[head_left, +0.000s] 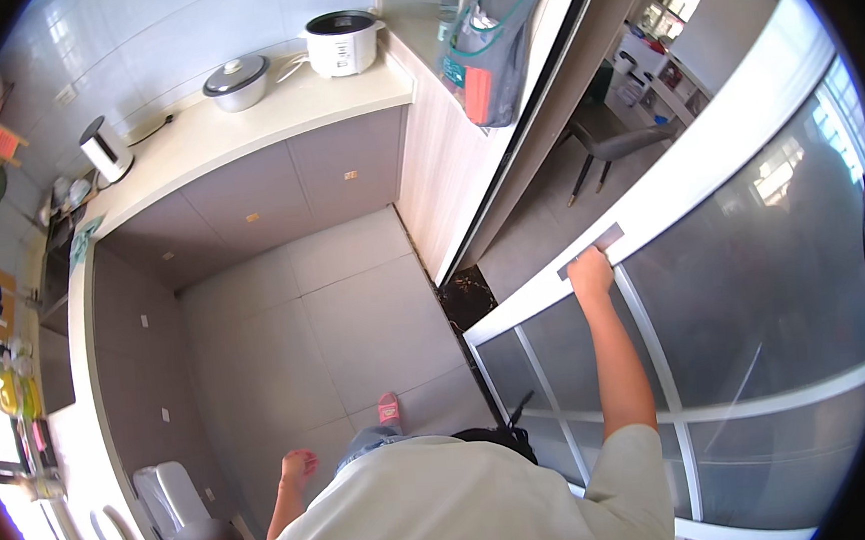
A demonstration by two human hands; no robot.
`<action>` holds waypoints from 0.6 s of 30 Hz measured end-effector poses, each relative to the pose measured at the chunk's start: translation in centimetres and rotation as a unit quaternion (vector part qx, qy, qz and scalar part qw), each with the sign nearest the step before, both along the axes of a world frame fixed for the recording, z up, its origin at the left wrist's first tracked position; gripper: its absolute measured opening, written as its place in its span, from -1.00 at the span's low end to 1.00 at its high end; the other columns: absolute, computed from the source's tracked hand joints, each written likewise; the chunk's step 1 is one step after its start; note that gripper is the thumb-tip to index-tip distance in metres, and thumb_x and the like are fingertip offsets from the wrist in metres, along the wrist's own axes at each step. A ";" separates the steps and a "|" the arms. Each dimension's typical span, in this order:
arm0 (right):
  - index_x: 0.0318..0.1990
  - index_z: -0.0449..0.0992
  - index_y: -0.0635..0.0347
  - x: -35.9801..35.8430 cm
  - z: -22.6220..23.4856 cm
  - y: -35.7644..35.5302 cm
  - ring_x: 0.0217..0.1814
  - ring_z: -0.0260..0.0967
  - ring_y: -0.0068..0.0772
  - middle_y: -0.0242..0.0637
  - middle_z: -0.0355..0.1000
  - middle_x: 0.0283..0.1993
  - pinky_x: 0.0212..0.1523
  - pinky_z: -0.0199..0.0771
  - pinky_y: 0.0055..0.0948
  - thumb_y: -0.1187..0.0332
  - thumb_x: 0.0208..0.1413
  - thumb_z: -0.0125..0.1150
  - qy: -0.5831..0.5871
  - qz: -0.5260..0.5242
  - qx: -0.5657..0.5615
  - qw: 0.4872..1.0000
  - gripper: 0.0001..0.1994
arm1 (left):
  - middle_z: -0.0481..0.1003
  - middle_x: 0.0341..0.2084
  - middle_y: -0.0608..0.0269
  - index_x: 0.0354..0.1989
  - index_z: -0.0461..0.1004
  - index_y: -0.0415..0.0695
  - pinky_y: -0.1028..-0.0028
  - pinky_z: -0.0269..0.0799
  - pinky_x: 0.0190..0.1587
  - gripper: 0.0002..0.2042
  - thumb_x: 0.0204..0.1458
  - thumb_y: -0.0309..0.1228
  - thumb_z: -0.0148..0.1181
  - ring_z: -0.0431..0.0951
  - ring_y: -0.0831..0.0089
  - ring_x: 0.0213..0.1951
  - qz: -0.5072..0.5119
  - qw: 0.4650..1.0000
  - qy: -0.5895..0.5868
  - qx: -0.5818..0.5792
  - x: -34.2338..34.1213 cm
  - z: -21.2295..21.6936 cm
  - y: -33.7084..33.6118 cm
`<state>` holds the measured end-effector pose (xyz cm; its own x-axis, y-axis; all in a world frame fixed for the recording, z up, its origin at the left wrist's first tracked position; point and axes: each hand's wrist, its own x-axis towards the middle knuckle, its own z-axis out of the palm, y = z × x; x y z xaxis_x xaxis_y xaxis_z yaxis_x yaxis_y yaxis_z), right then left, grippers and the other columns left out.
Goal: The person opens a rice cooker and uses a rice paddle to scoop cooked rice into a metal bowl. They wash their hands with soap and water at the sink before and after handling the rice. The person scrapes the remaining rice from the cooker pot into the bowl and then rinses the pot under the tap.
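My right hand [590, 271] is at the recessed handle [608, 237] of a white-framed sliding door [688, 192] with grey frosted panes. Its fingers are curled into the handle, and the arm is stretched forward to the right. My left hand [300, 466] hangs low at my left side above the tiled floor, holding nothing, its fingers loosely apart. A doorway stands partly open between the door's edge and the wood-toned cabinet side [441, 169].
On the far counter [271, 116] stand a white rice cooker [342, 51], a lidded pot [237, 83] and a white-and-black upright appliance [105, 150]. A grey hanging bag [498, 55] is beside the doorway. Beyond it is a dark chair [614, 137]. A white bin [172, 494] stands at lower left.
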<state>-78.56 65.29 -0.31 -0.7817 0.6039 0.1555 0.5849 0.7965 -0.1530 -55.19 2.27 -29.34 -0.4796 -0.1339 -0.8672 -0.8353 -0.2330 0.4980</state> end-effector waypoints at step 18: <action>-0.31 0.37 0.35 -17.8 1.0 -3.8 -0.25 0.41 0.05 0.08 0.42 -0.31 -0.22 0.42 -0.12 0.37 -0.15 0.06 -0.059 0.088 0.035 0.994 -0.75 | 0.42 -0.56 0.24 -0.45 0.34 -0.08 0.35 0.40 -0.46 -0.86 0.01 -0.49 -0.21 0.45 0.33 -0.49 0.263 0.961 -0.038 0.071 -2.6 1.2 2.9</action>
<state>-96.38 61.48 0.67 -0.8892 0.4478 0.0939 0.4469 0.8940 -0.0315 -57.78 5.14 -28.13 -0.3118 -0.2183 -0.9247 -0.6157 -0.6949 0.3716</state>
